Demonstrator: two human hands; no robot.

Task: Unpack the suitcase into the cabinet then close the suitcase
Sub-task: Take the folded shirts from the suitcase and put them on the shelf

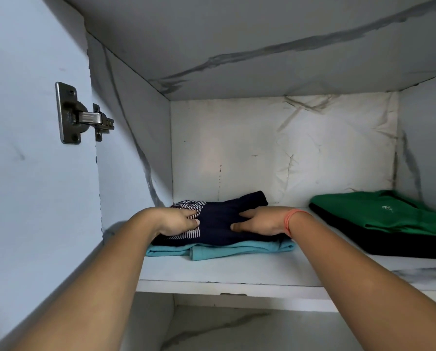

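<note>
The folded navy shirt [219, 224] lies on a teal shirt [219, 250] on the cabinet shelf [237, 272], well left of a green shirt [379, 211]; the left hand [179, 221] and right hand [260, 221] rest on its two sides; whether either grip pinches cloth or only presses, I cannot tell; a careless pull back could drag the pile forward and undo the folds; the suitcase is out of view.

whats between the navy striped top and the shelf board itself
A folded teal garment lies between them in the head view: the navy striped top sits on it, and it rests on the shelf.
</note>
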